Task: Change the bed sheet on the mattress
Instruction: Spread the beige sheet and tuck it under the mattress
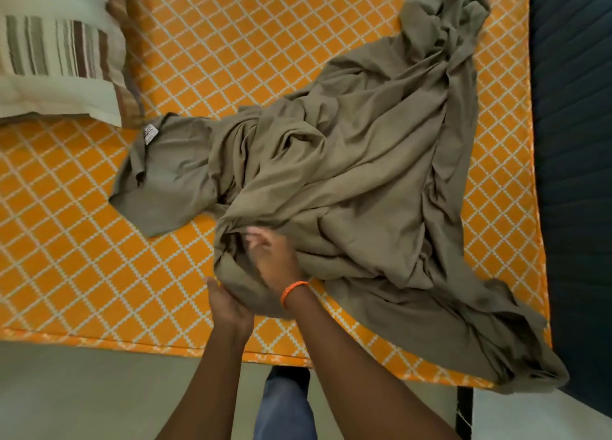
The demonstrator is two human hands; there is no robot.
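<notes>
The olive-green bed sheet lies crumpled in soft, deep folds on the mattress, a thin, matte, limp cloth bunched thickest right at the grip. The left hand cups a gathered wad of it from below, fingers curled round the cloth near the mattress's near edge. The right hand, blurred, lies on top of the same wad with fingers spread and reaching forward; whether it pinches the cloth cannot be told. An orange braided band circles the right wrist.

Away from the grip, to the far left, a flatter corner of the sheet spreads out with a small white label sewn at its edge. To the far right the cloth trails in long ridges, and one end droops over the mattress's near-right corner.

The mattress cover is orange with a white diamond lattice and a piped seam along its edge. Far left of the grip sits a pale pillow with brown and grey stripes. Right of the mattress runs a dark quilted blue surface.
</notes>
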